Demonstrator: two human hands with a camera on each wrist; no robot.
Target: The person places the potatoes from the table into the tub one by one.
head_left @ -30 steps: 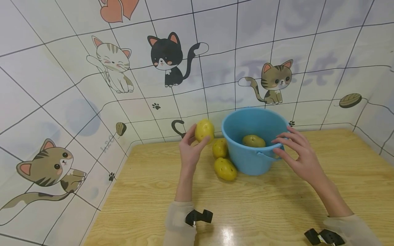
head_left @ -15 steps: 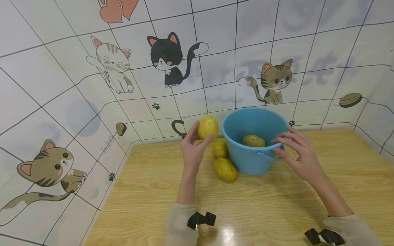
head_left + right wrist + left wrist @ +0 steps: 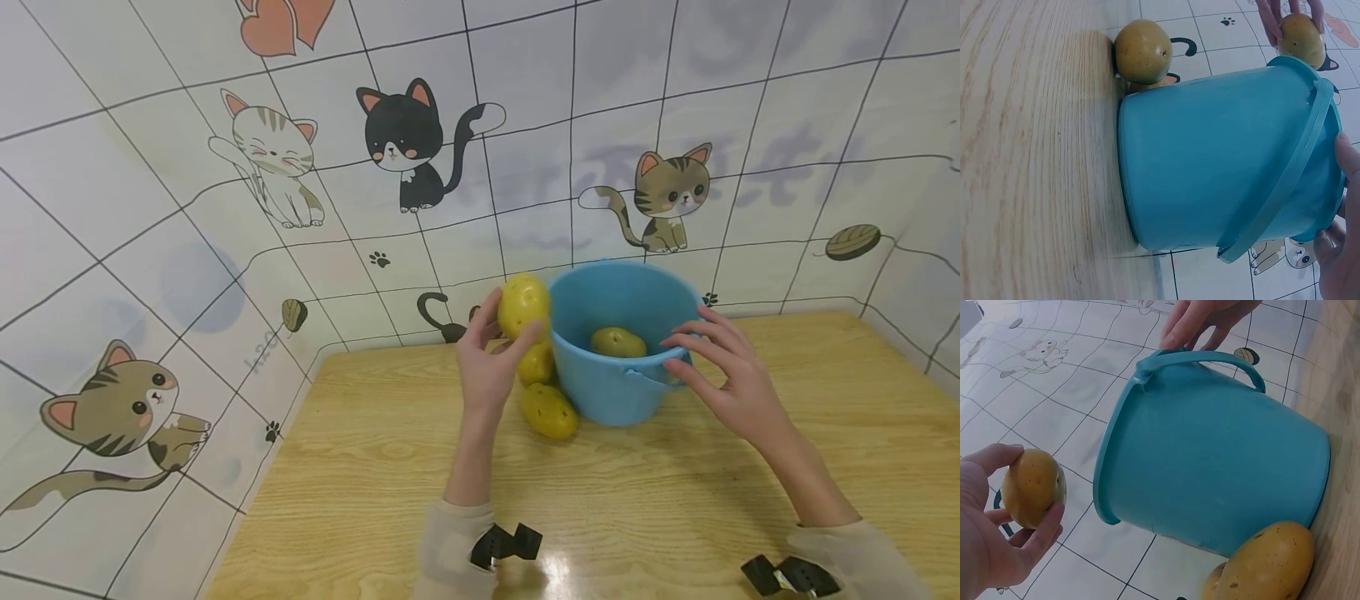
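Observation:
My left hand grips a yellow potato between thumb and fingers, raised at the left side of a blue bucket. In the left wrist view, that potato is level with the bucket's rim and a little apart from it. My right hand pinches the rim on the right, thumb on the outside. Inside the upright bucket lies another potato. Two more potatoes rest on the table against its left side, a front one and a back one, which the left hand partly hides.
The wooden table runs back to a wall printed with cartoon cats. The bucket's handle hangs down at its front right. Black cameras sit on both wrists, one at the left sleeve.
My left hand has moved right and slightly up with the potato, coming up to the bucket's rim. The right hand and bucket have stayed in place.

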